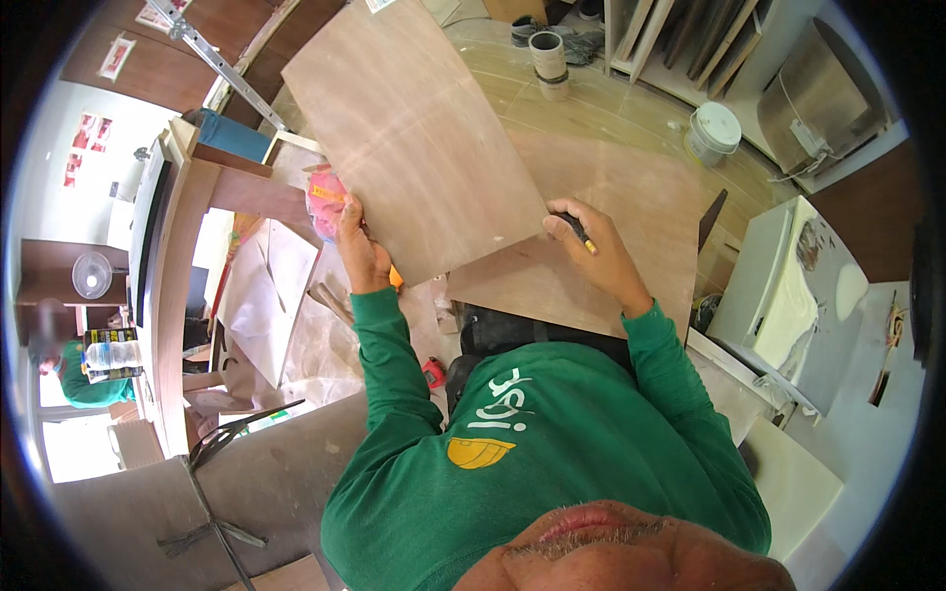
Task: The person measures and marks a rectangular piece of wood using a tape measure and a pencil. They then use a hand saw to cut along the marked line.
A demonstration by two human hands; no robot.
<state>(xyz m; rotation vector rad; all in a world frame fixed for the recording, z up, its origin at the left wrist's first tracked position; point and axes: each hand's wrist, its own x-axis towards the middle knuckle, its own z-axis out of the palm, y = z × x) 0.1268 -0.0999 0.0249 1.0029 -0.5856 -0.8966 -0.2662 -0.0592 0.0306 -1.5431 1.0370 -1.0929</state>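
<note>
A thin plywood panel (424, 148) is raised and tilted in front of me. My left hand (362, 248) grips its left edge, thumb up along the side; some of the fingers are hidden behind it. At the panel's lower right corner, my right hand (599, 254) is closed around a slim black tool (572, 229) with a yellow end, its exact kind unclear. The fingertips of that hand touch the panel's edge. Beneath lies a larger plywood sheet (601, 295), over my lap. Beside my left hand is a pink bundle (325, 202).
A red tape measure (434, 372) lies by my leg. White buckets (713, 133) and stacked cups (549, 64) stand on the floor ahead. A pale cabinet (764, 295) is at the right, a wooden counter (177, 295) at the left. Another person in green (94, 379) is far left.
</note>
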